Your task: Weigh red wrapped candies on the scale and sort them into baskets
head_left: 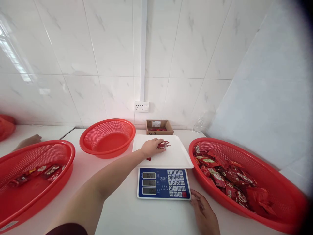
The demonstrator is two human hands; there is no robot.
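Note:
My left hand [150,148] reaches over the white weighing tray [177,156] of a digital scale. Its fingers and thumb are closed on a shiny red candy packet [164,144]. A bit of another red piece [148,159] shows below the wrist, on the tray. The scale's blue keypad panel [162,184] faces me, with three small displays at its left. Beside the panel's lower right corner is my right hand [204,213], its fingers loosely bent and apart, the fingertips at the scale's edge. I see nothing held in it.
A red basket [244,153] full of red packets stands right. Another red basket [107,153] is behind at left; a third [69,156], front left, holds several packets. A cardboard box [160,132] sits by the wall. Another person's hand [30,141] shows far left.

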